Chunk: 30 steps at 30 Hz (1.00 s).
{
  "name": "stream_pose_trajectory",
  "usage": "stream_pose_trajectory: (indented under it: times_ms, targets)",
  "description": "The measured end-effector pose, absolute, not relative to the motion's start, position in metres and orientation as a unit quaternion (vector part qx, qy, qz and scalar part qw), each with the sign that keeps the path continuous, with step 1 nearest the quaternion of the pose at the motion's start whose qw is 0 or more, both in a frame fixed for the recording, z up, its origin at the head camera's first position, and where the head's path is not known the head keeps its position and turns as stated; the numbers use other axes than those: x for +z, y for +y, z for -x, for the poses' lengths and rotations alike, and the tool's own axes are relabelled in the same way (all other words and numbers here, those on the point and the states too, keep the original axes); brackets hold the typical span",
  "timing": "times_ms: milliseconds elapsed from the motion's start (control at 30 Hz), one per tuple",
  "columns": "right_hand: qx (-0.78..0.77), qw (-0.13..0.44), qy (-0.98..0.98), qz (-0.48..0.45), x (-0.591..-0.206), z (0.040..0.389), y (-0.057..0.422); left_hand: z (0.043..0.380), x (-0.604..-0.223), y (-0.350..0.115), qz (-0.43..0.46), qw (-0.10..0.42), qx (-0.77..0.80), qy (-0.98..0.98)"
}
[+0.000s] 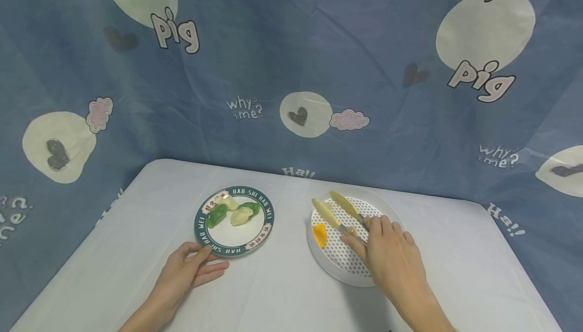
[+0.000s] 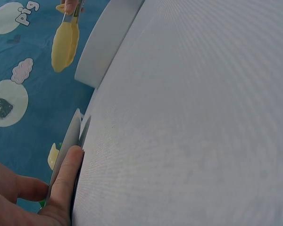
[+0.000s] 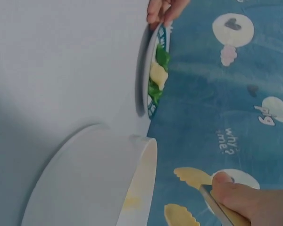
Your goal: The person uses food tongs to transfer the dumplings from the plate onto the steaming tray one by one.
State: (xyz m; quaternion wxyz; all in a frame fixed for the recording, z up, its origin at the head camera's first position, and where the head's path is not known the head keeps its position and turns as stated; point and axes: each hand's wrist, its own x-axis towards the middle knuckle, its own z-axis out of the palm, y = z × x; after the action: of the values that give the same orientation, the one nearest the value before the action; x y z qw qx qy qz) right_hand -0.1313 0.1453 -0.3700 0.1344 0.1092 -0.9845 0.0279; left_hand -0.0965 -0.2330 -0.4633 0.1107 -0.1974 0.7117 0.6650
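My left hand (image 1: 184, 274) pinches the near-left rim of a round plate (image 1: 233, 238) with a green lettered border, thumb above and fingers beneath. On the plate lie green pieces (image 1: 217, 215) and pale yellow pieces (image 1: 241, 215), whose kind I cannot tell. My right hand (image 1: 395, 253) holds metal-handled tongs (image 1: 326, 213) with yellow scalloped tips, over a white round basket (image 1: 327, 266) with a perforated bottom. The tongs' tips stand apart with nothing between them, seen also in the right wrist view. An orange-yellow piece (image 1: 320, 235) lies at the basket's left side.
A white cloth covers the table (image 1: 282, 291). Behind it hangs a blue printed curtain (image 1: 255, 69), close to the table's far edge. The basket's raised wall (image 3: 85, 174) stands well above the tabletop.
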Motion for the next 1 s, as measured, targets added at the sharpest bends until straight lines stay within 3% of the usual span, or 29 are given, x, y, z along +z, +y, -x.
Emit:
stream_pose_trajectory:
  times_ms: [1000]
  targets:
    - [0.029,0.135,-0.979,-0.152,-0.369,0.130,0.104,0.096,-0.465,-0.234,0.192,0.109,0.664,0.714]
